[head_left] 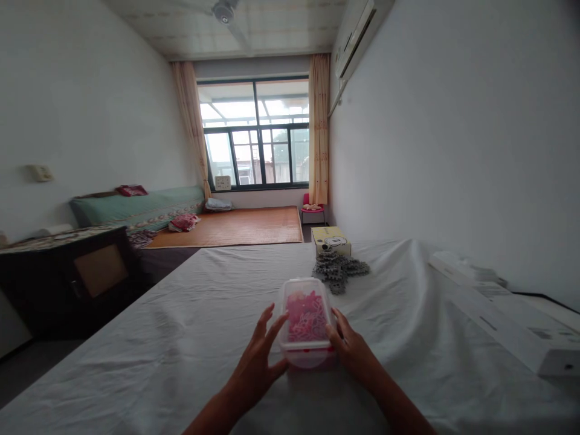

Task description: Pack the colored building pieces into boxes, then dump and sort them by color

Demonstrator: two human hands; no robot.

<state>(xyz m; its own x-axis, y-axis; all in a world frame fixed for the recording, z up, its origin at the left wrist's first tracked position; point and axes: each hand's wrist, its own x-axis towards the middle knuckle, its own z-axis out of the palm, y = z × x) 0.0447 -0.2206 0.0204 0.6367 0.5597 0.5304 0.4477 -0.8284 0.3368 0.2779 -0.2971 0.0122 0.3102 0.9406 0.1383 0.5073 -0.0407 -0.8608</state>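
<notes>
A clear plastic container (308, 347) with a translucent lid sits on the white cloth in front of me. Pink and reddish small pieces show through the lid; their kind cannot be made out. My left hand (256, 356) is at its left side, index fingertip and thumb against the edge and the other fingers raised apart. On the opposite side my right hand (351, 344) has its fingers pressed along the rim. Just behind the container lies a pile of grey toothed plastic pieces (338, 272), against a yellow box (332, 238) with a cartoon print.
A white cloth (181, 326) with folds covers the surface. Long white boxes (502, 320) lie at the right by the wall. Beyond are a bed with an orange mat (244, 225), a pink chair (312, 208) and a window. A dark cabinet (67, 278) stands left.
</notes>
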